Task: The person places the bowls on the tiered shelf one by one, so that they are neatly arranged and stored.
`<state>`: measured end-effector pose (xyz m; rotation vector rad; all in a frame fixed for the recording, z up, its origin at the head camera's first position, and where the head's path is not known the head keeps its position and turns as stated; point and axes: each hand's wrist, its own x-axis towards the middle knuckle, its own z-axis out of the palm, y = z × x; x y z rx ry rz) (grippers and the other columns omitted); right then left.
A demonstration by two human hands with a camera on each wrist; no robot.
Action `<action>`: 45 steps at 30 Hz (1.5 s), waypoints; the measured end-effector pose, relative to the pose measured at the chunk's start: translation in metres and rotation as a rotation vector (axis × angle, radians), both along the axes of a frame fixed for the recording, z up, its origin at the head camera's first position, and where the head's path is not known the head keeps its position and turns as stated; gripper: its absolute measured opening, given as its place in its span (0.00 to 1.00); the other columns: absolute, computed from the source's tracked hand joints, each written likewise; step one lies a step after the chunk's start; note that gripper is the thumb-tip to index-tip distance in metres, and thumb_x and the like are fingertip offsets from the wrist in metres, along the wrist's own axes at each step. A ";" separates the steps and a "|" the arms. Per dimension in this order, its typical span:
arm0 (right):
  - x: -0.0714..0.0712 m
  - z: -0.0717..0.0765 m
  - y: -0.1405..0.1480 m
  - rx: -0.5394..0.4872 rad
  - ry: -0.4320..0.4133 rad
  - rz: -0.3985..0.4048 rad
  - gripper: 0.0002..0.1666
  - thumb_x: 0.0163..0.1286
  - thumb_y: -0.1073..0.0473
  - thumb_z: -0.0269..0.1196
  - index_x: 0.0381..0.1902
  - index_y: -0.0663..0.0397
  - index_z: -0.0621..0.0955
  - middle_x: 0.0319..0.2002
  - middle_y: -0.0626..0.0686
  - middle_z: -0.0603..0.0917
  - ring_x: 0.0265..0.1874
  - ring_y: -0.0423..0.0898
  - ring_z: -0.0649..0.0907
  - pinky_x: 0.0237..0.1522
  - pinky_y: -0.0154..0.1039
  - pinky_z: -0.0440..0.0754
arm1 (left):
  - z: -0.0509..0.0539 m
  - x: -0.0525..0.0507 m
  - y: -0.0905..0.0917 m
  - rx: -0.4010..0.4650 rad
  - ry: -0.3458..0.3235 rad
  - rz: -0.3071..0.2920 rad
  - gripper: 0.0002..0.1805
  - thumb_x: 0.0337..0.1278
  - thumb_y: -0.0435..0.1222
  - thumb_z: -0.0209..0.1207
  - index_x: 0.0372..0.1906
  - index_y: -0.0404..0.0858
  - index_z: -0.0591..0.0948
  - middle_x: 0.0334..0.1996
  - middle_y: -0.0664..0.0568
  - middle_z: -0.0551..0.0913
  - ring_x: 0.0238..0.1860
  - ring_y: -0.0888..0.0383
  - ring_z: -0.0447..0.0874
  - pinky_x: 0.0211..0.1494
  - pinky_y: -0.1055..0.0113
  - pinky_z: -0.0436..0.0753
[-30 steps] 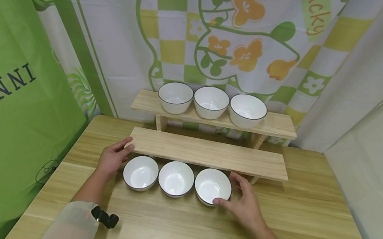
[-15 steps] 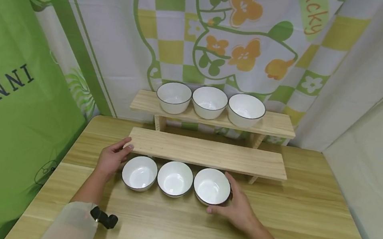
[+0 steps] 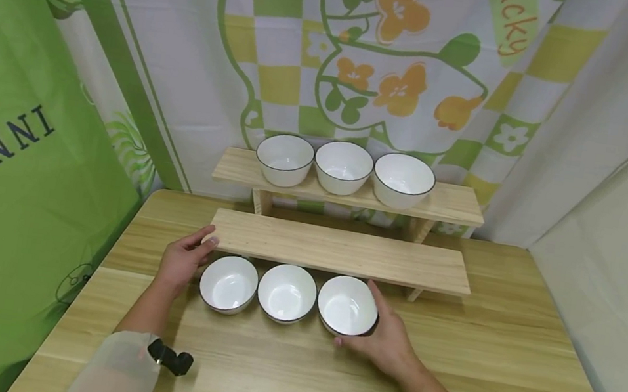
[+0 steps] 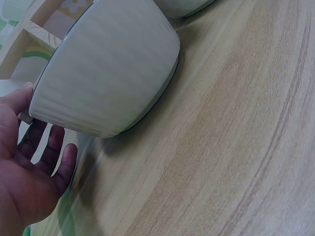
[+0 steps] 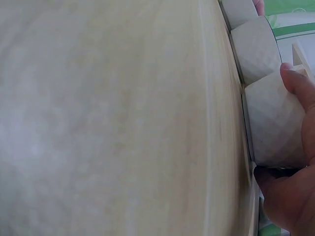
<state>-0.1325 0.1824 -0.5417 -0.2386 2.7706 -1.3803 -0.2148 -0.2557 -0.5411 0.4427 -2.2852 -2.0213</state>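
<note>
Three white bowls with dark rims stand side by side on the table in front of a wooden two-tier shelf: a left bowl (image 3: 228,284), a middle bowl (image 3: 286,293) and a right bowl (image 3: 348,306). My right hand (image 3: 388,343) holds the right bowl, its thumb on the near side and fingers round the far right side. In the right wrist view, the thumb (image 5: 295,83) lies against that bowl's wall. My left hand (image 3: 181,263) grips the left end of the lower shelf board (image 3: 342,251), thumb on top. The left wrist view has the left bowl's ribbed wall (image 4: 108,69) close beside those fingers.
Three similar bowls, among them a centre one (image 3: 344,168), stand in a row on the upper shelf board (image 3: 456,201). A patterned curtain (image 3: 285,53) hangs behind. The wooden table (image 3: 266,375) extends in front and to the right; a green cloth (image 3: 2,214) hangs at left.
My right hand has moved slightly left and closed in around the right bowl, its thumb sliding along the near side. The bowls and my left hand stay in place.
</note>
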 end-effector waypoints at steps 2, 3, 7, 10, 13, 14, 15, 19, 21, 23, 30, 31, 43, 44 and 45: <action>0.000 0.000 0.001 0.009 0.012 0.001 0.82 0.35 0.39 0.89 0.82 0.55 0.57 0.70 0.70 0.72 0.67 0.66 0.75 0.69 0.60 0.71 | 0.000 0.000 0.000 0.002 -0.002 0.001 0.30 0.62 0.48 0.72 0.67 0.46 0.82 0.44 0.64 0.85 0.42 0.69 0.82 0.45 0.74 0.85; 0.001 0.000 0.001 0.011 0.016 0.004 0.82 0.35 0.39 0.89 0.82 0.56 0.57 0.70 0.70 0.72 0.67 0.66 0.75 0.69 0.60 0.71 | 0.001 0.000 0.000 0.003 -0.004 0.001 0.30 0.61 0.48 0.73 0.67 0.46 0.82 0.44 0.64 0.85 0.42 0.69 0.82 0.45 0.74 0.85; 0.000 0.000 0.004 0.011 0.014 0.024 0.81 0.36 0.40 0.89 0.83 0.54 0.57 0.71 0.69 0.71 0.69 0.65 0.73 0.70 0.60 0.70 | 0.002 0.001 0.000 0.004 -0.010 0.003 0.30 0.62 0.48 0.73 0.67 0.47 0.82 0.43 0.63 0.86 0.42 0.69 0.82 0.46 0.73 0.85; 0.001 0.001 0.007 0.003 0.008 0.034 0.81 0.37 0.41 0.89 0.83 0.52 0.56 0.72 0.68 0.71 0.70 0.65 0.72 0.71 0.61 0.69 | 0.002 0.001 0.001 -0.001 -0.015 0.003 0.30 0.62 0.49 0.72 0.68 0.47 0.82 0.45 0.63 0.85 0.43 0.69 0.82 0.47 0.73 0.85; 0.003 0.005 0.010 -0.010 0.006 0.030 0.81 0.37 0.42 0.89 0.83 0.51 0.56 0.73 0.67 0.70 0.71 0.65 0.71 0.72 0.61 0.67 | 0.002 0.001 0.001 -0.001 -0.015 0.003 0.30 0.62 0.49 0.72 0.68 0.48 0.82 0.46 0.62 0.85 0.43 0.69 0.83 0.48 0.73 0.85; 0.003 0.007 0.011 -0.016 0.005 0.027 0.81 0.37 0.41 0.89 0.83 0.50 0.56 0.73 0.67 0.70 0.71 0.65 0.71 0.72 0.61 0.67 | 0.002 0.001 0.001 0.000 -0.013 0.004 0.30 0.62 0.48 0.72 0.68 0.47 0.82 0.46 0.62 0.85 0.43 0.69 0.83 0.48 0.73 0.85; 0.003 0.009 0.012 -0.020 0.003 0.025 0.81 0.37 0.42 0.89 0.83 0.50 0.56 0.73 0.67 0.70 0.71 0.65 0.70 0.72 0.62 0.66 | 0.001 0.001 0.001 0.000 -0.012 0.005 0.30 0.62 0.48 0.72 0.68 0.47 0.82 0.46 0.62 0.85 0.43 0.69 0.83 0.48 0.73 0.85; 0.003 0.015 0.015 -0.033 0.001 0.015 0.82 0.36 0.42 0.89 0.83 0.51 0.57 0.74 0.66 0.68 0.73 0.65 0.69 0.73 0.61 0.64 | 0.002 0.000 0.001 -0.002 -0.009 0.005 0.30 0.62 0.48 0.72 0.68 0.47 0.82 0.45 0.63 0.85 0.43 0.69 0.83 0.47 0.73 0.85; 0.002 0.018 0.017 -0.035 -0.001 0.017 0.82 0.36 0.43 0.89 0.83 0.53 0.56 0.75 0.66 0.67 0.73 0.65 0.68 0.73 0.62 0.64 | 0.002 0.000 0.001 0.000 -0.009 0.005 0.30 0.62 0.48 0.72 0.68 0.47 0.82 0.44 0.63 0.85 0.42 0.69 0.83 0.47 0.73 0.85; 0.002 0.021 0.018 -0.037 0.005 0.023 0.81 0.36 0.44 0.89 0.83 0.54 0.57 0.75 0.65 0.67 0.73 0.65 0.68 0.73 0.61 0.65 | 0.002 0.000 0.002 0.005 -0.008 0.007 0.30 0.62 0.48 0.72 0.68 0.47 0.82 0.43 0.64 0.85 0.42 0.69 0.83 0.46 0.73 0.85; 0.001 0.029 0.022 -0.017 0.013 0.016 0.80 0.37 0.42 0.89 0.83 0.54 0.58 0.75 0.64 0.67 0.73 0.65 0.68 0.73 0.63 0.65 | 0.003 0.000 0.001 0.018 -0.012 0.007 0.30 0.61 0.47 0.73 0.68 0.46 0.82 0.45 0.64 0.85 0.42 0.69 0.83 0.47 0.73 0.85; 0.001 0.030 0.022 -0.018 0.011 0.011 0.80 0.37 0.42 0.89 0.83 0.54 0.58 0.75 0.64 0.67 0.73 0.65 0.68 0.73 0.63 0.65 | 0.003 0.000 0.001 0.016 -0.014 0.005 0.30 0.61 0.48 0.73 0.68 0.46 0.82 0.46 0.63 0.85 0.42 0.69 0.83 0.47 0.73 0.85; -0.006 0.047 0.029 -0.042 0.001 0.009 0.81 0.38 0.38 0.88 0.84 0.50 0.56 0.76 0.65 0.67 0.74 0.63 0.67 0.73 0.62 0.64 | 0.004 0.001 0.001 0.007 -0.018 0.008 0.30 0.61 0.48 0.73 0.67 0.47 0.82 0.44 0.63 0.85 0.41 0.68 0.82 0.46 0.73 0.85; -0.007 0.049 0.030 -0.049 -0.003 0.012 0.80 0.39 0.39 0.88 0.84 0.49 0.56 0.76 0.65 0.66 0.74 0.63 0.67 0.73 0.61 0.64 | 0.004 0.001 0.001 0.007 -0.017 0.010 0.30 0.61 0.48 0.73 0.67 0.47 0.82 0.43 0.63 0.85 0.41 0.68 0.82 0.45 0.73 0.85; -0.009 0.050 0.031 -0.053 -0.003 0.011 0.80 0.39 0.39 0.88 0.84 0.49 0.56 0.76 0.65 0.66 0.74 0.62 0.67 0.73 0.61 0.64 | 0.004 0.001 0.001 0.008 -0.016 0.010 0.30 0.61 0.48 0.73 0.67 0.46 0.82 0.43 0.64 0.85 0.41 0.68 0.82 0.45 0.73 0.85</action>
